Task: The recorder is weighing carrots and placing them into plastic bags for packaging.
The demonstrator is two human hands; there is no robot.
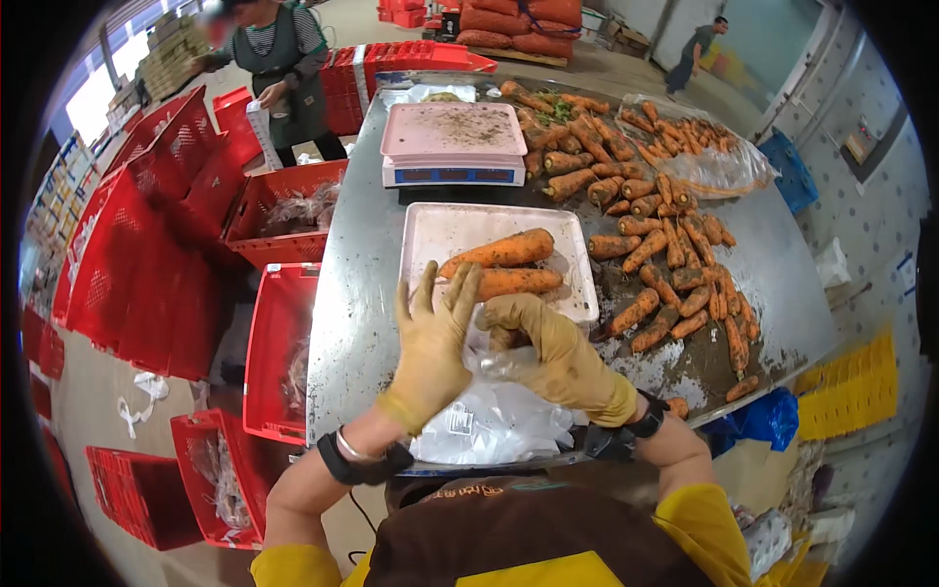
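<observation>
My left hand [433, 344], in a yellowish glove, is held up with its fingers spread, just before the pale tray [423, 230]. Two dirt-specked carrots lie in that tray, a rear carrot [504, 250] and a front carrot [518, 283]; my fingertips overlap their left ends in view. My right hand [562, 357], gloved too, has its fingers curled together around the edge of a clear plastic bag [509, 365]. Below both hands rests a pile of clear plastic bags [499, 421] at the near table edge. Part of the held bag is hidden behind my fingers.
A scale [453, 176] with a dirty pink pan stands behind the tray. Loose carrots [675, 254] cover the right of the metal table [352, 254]. Red crates [279, 342] line the left side. A person [279, 73] stands beyond them; another person [696, 57] is far right.
</observation>
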